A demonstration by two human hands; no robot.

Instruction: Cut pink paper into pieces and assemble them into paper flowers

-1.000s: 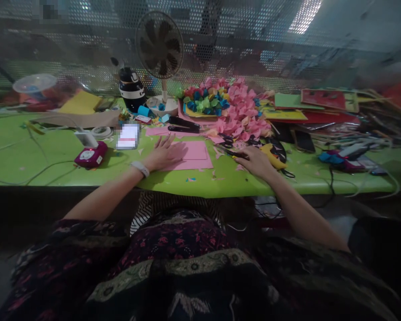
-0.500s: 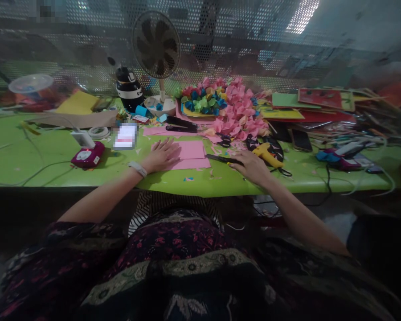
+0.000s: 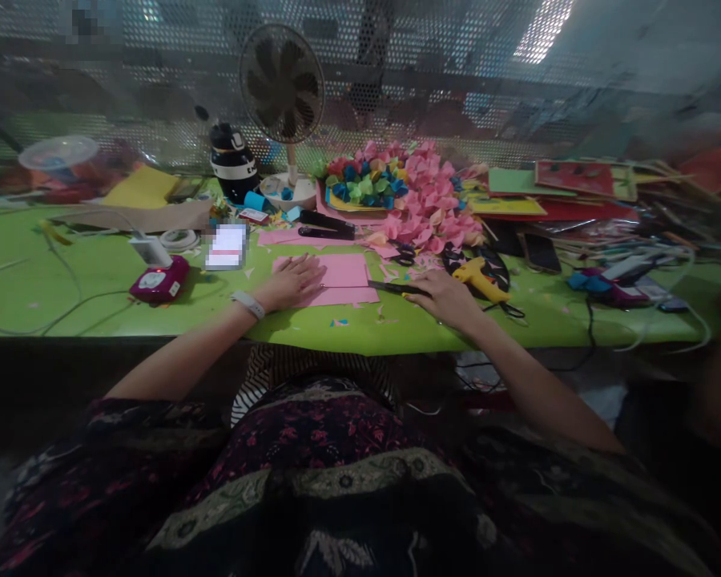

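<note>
My left hand (image 3: 294,282), a pale band on its wrist, lies flat with fingers stretched over the left part of some pink paper (image 3: 345,272). A dark line crosses the paper beside my fingertips. My right hand (image 3: 441,295) is closed around a slim dark blade-like tool (image 3: 396,287) with a little yellow near the grip. Its tip reaches the right edge of the paper, level with the line. I cannot tell whether it is a cutter or closed scissors.
Behind the paper are a black stapler (image 3: 328,225) and a heap of pink paper flowers (image 3: 429,192). A yellow glue gun (image 3: 481,276) lies just right of my right hand. A fan (image 3: 282,84), a black bottle (image 3: 233,164) and a purple box with cables (image 3: 159,280) stand leftward.
My right hand and the dark tool have shifted slightly left, bringing the tip to the paper's edge. My left hand stays in place.
</note>
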